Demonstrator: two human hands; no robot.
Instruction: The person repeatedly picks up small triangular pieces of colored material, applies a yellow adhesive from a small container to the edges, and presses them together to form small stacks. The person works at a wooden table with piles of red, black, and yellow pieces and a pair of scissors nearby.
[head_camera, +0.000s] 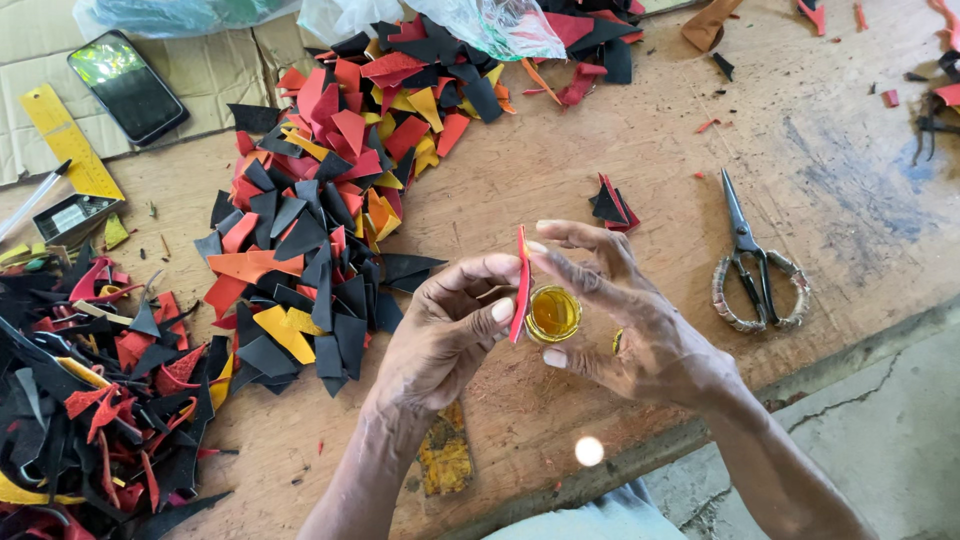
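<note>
Both hands pinch one red strip (521, 285) above the glue pot (553, 313).
Left hand (445, 335) and right hand (615, 315) grip it with closed fingertips, upright over the table (640, 150); scissors (752, 268) lie right, scraps (320, 200) left.

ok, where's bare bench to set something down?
Bare wood lies between the scissors and the top edge, and between the small scrap stack and the scissors. Crowded: the big triangle pile and strip heap left of both hands.
</note>
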